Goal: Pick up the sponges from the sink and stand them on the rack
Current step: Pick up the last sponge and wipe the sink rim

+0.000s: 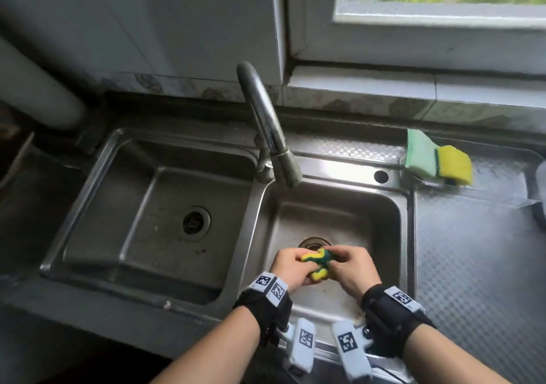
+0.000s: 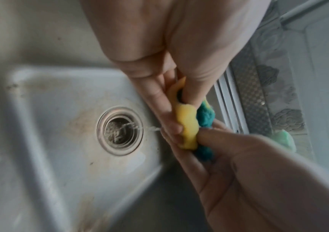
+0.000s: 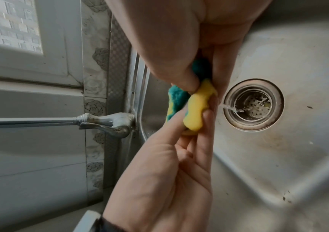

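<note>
Both hands are over the right basin [image 1: 384, 221] of the steel sink, close to its near wall, and they've got 1 sponge [image 1: 318, 265] between them. It's yellow foam with a dark green scrubbing side, twisted and crushed into a knot. The left hand [image 1: 288, 268] has fingers and thumb curled tight round the left end. The right hand [image 1: 353, 271] is clamped the same way on the right end, its thumb dug into the yellow foam. In the wrist views a thin stream of water [image 2: 139, 127] runs off the fingers and into the drain [image 3: 254, 104] below, where the strainer basket shows.

The sponge hangs in the air, clear of the basin floor, over the drain's near edge. At the far right, on the ledge beside the sink, 2 more stand touching: a pale green sponge [image 1: 419, 154] and a yellow sponge [image 1: 455, 168] with a green edge. What props them up is hard to make out.

The faucet [image 1: 266, 123] arcs in from the far side, with its spout over the right basin's far left corner. The left basin [image 1: 147, 236] sits alongside with 1 drain of its own.
</note>
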### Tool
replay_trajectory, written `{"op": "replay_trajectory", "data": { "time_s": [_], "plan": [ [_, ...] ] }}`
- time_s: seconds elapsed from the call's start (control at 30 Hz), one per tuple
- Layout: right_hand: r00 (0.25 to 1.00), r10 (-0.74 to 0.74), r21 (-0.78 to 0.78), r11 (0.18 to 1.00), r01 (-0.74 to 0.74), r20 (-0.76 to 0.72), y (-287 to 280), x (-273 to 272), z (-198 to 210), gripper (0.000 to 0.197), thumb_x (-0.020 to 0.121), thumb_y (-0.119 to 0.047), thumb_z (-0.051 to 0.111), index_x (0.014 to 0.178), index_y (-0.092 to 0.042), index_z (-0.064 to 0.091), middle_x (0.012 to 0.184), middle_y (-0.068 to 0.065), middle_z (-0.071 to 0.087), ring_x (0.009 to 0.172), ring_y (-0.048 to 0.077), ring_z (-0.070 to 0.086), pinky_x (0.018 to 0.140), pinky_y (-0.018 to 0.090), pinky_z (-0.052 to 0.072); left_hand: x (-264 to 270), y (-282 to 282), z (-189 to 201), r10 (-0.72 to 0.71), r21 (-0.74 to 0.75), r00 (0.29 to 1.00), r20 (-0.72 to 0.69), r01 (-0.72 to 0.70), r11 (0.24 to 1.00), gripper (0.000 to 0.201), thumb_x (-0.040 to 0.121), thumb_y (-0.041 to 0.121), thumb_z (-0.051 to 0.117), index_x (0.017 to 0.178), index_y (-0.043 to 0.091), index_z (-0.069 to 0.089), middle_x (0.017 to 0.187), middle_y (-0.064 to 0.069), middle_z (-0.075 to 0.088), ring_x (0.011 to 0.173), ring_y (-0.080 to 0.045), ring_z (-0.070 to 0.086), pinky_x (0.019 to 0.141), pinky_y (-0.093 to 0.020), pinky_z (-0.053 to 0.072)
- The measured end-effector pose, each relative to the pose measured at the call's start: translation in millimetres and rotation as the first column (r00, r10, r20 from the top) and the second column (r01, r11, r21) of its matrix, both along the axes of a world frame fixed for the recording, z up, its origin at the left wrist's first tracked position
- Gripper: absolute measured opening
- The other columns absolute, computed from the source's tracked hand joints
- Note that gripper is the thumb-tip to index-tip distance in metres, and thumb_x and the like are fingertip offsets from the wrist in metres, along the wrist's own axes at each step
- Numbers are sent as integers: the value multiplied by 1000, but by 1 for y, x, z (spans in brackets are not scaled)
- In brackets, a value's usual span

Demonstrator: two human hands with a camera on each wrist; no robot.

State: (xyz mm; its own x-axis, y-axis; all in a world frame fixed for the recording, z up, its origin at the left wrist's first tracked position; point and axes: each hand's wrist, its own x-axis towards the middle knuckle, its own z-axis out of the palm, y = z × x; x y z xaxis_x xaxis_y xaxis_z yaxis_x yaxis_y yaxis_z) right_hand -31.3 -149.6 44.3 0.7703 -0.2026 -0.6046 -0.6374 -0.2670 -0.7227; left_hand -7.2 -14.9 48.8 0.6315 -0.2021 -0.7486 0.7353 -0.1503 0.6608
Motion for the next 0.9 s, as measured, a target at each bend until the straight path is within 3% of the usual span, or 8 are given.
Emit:
{"op": "replay_trajectory", "data": {
  "time_s": [0.17,0.27,0.4,0.47,0.57,0.67,0.8,0.9],
  "plan": [
    [970,-227,141,967,214,83,-13,17,13,49,69,-6,75,117,-10,65,111,12,69,103,23,67,92,45,54,35,4,8,-111,174,958,263,66,982,37,77,5,63,89,39,62,101,-10,68,89,-28,70,65,-37,61],
    [937,-335,217,926,307,102,-23,31,28,51,71,-19,76,120,-19,61,117,6,65,109,18,62,94,42,52,69,-3,22,-138,235,876,462,29,972,40,83,-1,54,87,38,59,108,-5,63,92,-19,65,72,-24,57],
    [926,-357,238,916,322,123,-38,31,42,36,80,-17,70,114,-21,60,113,2,65,95,11,62,89,42,55,118,-16,20,-45,342,818,574,-190,920,23,84,15,57,85,37,64,104,-2,64,78,-1,57,67,0,38],
    [939,-326,220,929,297,109,-44,22,43,30,80,-17,69,109,-22,62,112,3,66,87,12,62,86,44,56,134,-27,15,-89,403,823,562,-178,898,25,82,23,62,106,30,66,120,-7,62,96,-11,60,88,-10,43],
    [956,-270,190,950,246,113,-53,5,43,26,79,-17,70,105,-19,65,109,1,68,95,9,64,90,44,55,142,-42,11,-316,606,805,503,-67,793,47,85,20,62,131,13,55,151,-14,33,134,-30,39,116,-28,23],
    [966,-224,182,963,199,129,-60,-12,46,26,78,-18,72,103,-19,66,106,-3,70,100,9,66,92,40,54,136,-50,6,-552,792,679,484,-71,607,53,84,22,59,136,17,49,159,-3,20,140,-31,27,119,-36,21],
    [958,-245,216,953,210,150,-69,-30,53,22,78,-14,72,99,-18,69,103,1,73,95,7,69,90,35,55,129,-69,1,-529,728,659,535,-42,684,46,83,15,63,129,13,57,143,-6,43,131,-27,41,110,-34,34],
    [944,-284,249,939,238,168,-76,-40,58,20,79,-8,71,99,-11,69,104,7,73,90,5,68,89,30,54,108,-101,2,-683,768,518,515,76,636,47,83,28,64,129,18,58,135,-4,50,124,-25,43,106,-36,36]
  ]
}}
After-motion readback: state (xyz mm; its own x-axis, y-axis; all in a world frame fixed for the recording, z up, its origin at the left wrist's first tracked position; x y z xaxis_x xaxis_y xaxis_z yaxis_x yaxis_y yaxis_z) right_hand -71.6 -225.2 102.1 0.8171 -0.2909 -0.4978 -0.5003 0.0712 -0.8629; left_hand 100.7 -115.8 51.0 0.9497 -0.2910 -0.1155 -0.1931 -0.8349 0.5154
